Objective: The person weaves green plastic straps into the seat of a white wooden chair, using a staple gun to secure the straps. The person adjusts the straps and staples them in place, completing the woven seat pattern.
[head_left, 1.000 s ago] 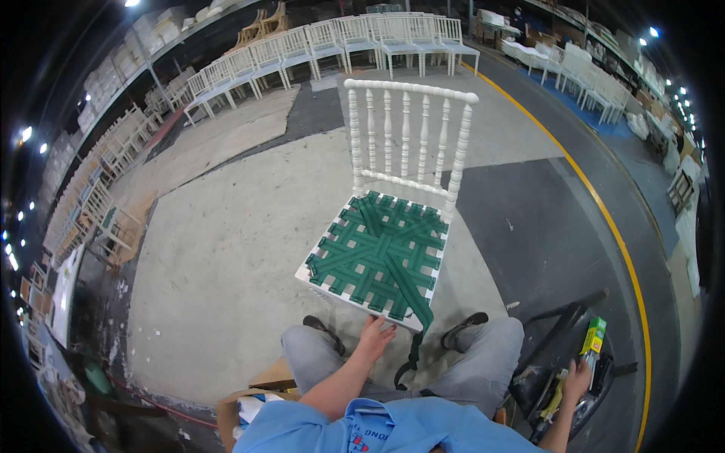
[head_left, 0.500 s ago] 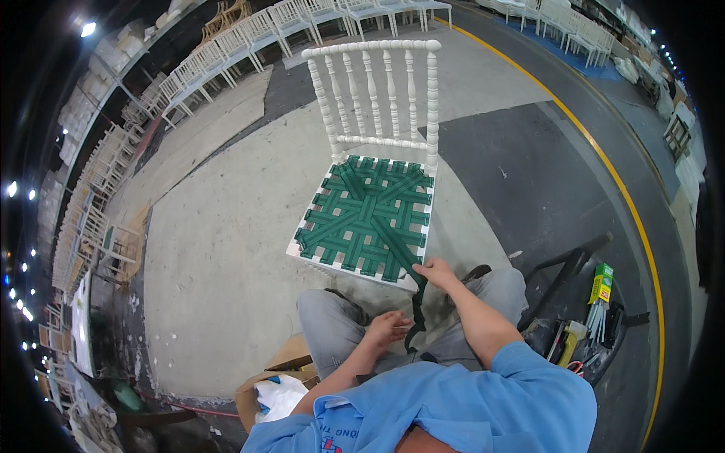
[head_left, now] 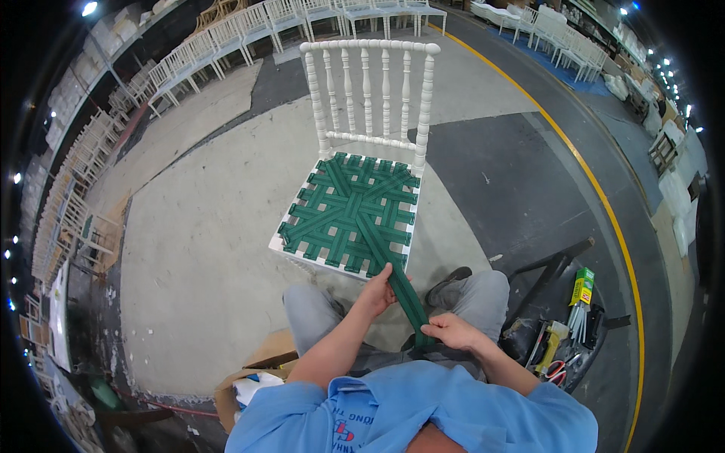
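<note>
In front of me stands a white chair [head_left: 371, 140] with turned spindles in its back. Its seat carries woven green webbing [head_left: 332, 219], with diagonal straps laid across the weave. One loose green strap [head_left: 408, 300] runs from the middle of the seat over the near right corner toward my lap. My left hand [head_left: 380, 291] is closed round this strap just off the front edge of the seat. Farther down, close to my lap, my right hand [head_left: 445, 330] grips the same strap. Between both hands the strap looks straight and flat.
At my right a dark stool-like stand [head_left: 555, 264] bears scissors [head_left: 556, 371], a yellow-handled tool [head_left: 553, 349] and a green-yellow box [head_left: 582, 287]. A cardboard box [head_left: 260, 366] with white plastic sits at my left. Rows of white chairs [head_left: 204, 57] line the far side and left.
My left hand has come up from my lap and taken hold of the strap by the seat. My right hand has moved down and back along it, and the strap is now stretched out.
</note>
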Demonstrator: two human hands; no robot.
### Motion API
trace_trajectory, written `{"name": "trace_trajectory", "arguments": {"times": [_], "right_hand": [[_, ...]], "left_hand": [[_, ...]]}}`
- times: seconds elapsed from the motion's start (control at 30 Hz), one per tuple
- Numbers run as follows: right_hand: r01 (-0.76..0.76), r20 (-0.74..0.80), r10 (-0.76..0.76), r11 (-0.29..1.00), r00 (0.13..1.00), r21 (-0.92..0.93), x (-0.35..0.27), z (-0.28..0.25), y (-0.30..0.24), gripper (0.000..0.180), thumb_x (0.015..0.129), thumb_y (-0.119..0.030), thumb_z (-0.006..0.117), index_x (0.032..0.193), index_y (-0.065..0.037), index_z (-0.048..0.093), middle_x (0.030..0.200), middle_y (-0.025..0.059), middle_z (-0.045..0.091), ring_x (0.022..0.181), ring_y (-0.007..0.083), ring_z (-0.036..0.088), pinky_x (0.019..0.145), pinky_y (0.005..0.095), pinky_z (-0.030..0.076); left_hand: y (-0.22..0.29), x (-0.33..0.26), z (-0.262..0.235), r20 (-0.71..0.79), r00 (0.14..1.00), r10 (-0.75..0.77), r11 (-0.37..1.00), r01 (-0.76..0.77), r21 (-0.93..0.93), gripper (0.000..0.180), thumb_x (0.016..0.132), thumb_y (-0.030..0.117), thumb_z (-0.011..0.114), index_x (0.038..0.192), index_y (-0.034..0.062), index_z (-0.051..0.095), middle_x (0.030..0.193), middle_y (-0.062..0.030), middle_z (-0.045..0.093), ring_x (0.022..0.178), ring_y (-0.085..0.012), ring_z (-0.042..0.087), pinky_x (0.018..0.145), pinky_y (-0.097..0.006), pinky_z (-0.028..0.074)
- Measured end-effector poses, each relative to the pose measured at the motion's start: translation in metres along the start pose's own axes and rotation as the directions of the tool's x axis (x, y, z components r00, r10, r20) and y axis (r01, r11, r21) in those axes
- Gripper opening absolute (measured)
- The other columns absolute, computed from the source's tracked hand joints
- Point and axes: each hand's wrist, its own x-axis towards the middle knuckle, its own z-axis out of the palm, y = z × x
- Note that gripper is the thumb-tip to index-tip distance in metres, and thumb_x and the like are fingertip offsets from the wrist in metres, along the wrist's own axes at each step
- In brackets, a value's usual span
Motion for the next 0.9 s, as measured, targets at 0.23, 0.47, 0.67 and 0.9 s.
{"name": "trace_trajectory", "arguments": {"times": [0.23, 0.47, 0.67, 0.9], "right_hand": [[-0.004, -0.152, 0.008, 1.0, 0.988, 0.025, 0.083, -0.066, -0.017, 0.037, 0.104, -0.033, 0.058, 0.111, 0.0, 0.074, 0.094, 0.0071, 0.072, 0.081, 0.0133, 0.063, 0.073, 0.0286, 0.052], [-0.308, 0.292, 0.128, 0.608, 0.948, 0.732, 0.236, -0.025, -0.06, 0.051, 0.109, -0.047, 0.039, 0.122, -0.001, 0.057, 0.107, 0.0206, 0.068, 0.087, 0.0351, 0.068, 0.074, 0.0491, 0.057], [-0.244, -0.035, 0.334, 0.75, 0.942, 0.616, 0.28, 0.018, -0.056, 0.038, 0.108, -0.036, 0.046, 0.087, -0.009, 0.062, 0.06, 0.003, 0.052, 0.043, 0.0141, 0.045, 0.04, 0.0347, 0.034], [-0.023, -0.273, 0.147, 0.912, 0.951, 0.411, 0.283, 0.023, -0.022, 0.03, 0.104, -0.033, 0.055, 0.086, -0.01, 0.062, 0.066, 0.0026, 0.057, 0.04, 0.0156, 0.04, 0.036, 0.035, 0.024]], "left_hand": [[-0.031, 0.0, 0.008, -0.15, 0.983, 0.105, 0.99, -0.117, -0.073, 0.044, 0.11, 0.045, 0.042, 0.116, 0.005, 0.061, 0.107, -0.0126, 0.07, 0.099, -0.027, 0.069, 0.087, -0.046, 0.057], [-0.055, -0.024, 0.017, -0.074, 0.996, 0.047, 0.998, -0.05, -0.027, 0.046, 0.11, 0.044, 0.041, 0.124, 0.0032, 0.057, 0.116, -0.0125, 0.067, 0.106, -0.0298, 0.066, 0.091, -0.049, 0.051], [-0.042, -0.023, -0.016, -0.201, 0.977, 0.07, 0.996, -0.081, -0.048, 0.052, 0.106, 0.051, 0.047, 0.13, 0.0058, 0.056, 0.119, -0.0134, 0.066, 0.111, -0.0288, 0.063, 0.096, -0.055, 0.047], [0.005, 0.011, -0.033, -0.7, 0.714, 0.009, 0.964, -0.192, -0.183, 0.079, 0.093, 0.066, 0.061, 0.139, 0.0023, 0.051, 0.136, -0.0157, 0.059, 0.119, -0.0302, 0.062, 0.104, -0.053, 0.046]]}}
